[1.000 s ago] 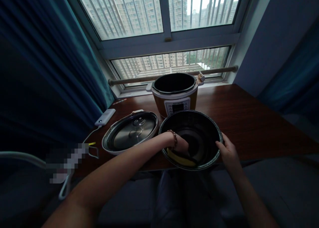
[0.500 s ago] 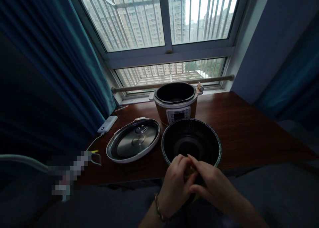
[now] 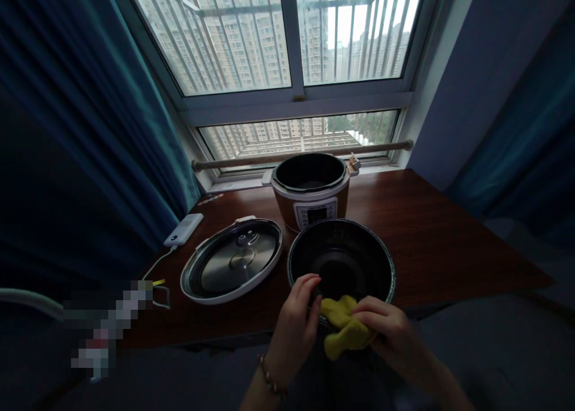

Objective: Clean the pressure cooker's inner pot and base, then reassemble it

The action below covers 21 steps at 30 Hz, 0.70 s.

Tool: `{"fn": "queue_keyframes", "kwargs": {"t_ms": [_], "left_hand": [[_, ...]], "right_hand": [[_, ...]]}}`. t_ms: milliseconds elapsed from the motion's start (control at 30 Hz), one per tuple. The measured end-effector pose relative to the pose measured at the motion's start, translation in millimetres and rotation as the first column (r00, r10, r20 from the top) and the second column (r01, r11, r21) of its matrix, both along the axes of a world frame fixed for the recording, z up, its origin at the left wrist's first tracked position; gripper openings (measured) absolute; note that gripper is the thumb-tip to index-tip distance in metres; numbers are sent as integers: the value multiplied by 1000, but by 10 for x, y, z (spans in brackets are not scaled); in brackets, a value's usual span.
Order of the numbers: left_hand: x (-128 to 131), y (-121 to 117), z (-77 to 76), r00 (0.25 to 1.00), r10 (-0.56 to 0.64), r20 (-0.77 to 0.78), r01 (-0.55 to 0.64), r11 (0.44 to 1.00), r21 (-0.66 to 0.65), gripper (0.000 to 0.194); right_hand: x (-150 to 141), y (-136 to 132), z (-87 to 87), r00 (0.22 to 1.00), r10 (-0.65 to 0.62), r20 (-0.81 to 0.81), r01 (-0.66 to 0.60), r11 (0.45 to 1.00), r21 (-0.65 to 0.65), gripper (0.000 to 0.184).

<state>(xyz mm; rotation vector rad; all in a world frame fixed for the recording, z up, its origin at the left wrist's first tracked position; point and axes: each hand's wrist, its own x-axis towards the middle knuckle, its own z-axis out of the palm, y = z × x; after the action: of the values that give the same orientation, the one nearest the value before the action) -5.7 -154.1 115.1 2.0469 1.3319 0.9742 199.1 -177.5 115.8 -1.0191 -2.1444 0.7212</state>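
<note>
A dark inner pot (image 3: 341, 261) stands on the wooden table (image 3: 440, 237) near its front edge. My right hand (image 3: 390, 333) is closed on a yellow cloth (image 3: 344, 327) held at the pot's near rim. My left hand (image 3: 294, 324), with a bead bracelet at the wrist, has its fingers curled on the pot's near-left rim, right beside the cloth. Behind the pot is the open electric cooker (image 3: 311, 186) with a white control panel.
The cooker's steel lid (image 3: 231, 261) lies upside down left of the pot. A white power bank (image 3: 183, 229) with a cable sits at the table's left edge. Blue curtains hang on both sides. A barred window lies behind.
My left hand came out of the pot where it had pressed the cloth. Both hands met at the near rim, and the yellow cloth is now bunched in my right hand.
</note>
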Motion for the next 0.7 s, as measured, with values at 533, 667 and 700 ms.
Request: {"fn": "queue_keyframes", "kwargs": {"t_ms": [533,667,700], "left_hand": [[155,-35,77,956,-125,-265,129,992,-3,35],[566,-78,220,912,-211,-351,200,977,-68,16],[680,-82,235,892,-235,-386,215,972,-94,17]], "right_hand": [[1181,-80,-647,734,-658,-168,672,740,34,23],[1107,-84,-852,197,-912,-360,785,367,-500,51],[1050,-73,-903,124,-910,-395,712,359,-604,56]]}}
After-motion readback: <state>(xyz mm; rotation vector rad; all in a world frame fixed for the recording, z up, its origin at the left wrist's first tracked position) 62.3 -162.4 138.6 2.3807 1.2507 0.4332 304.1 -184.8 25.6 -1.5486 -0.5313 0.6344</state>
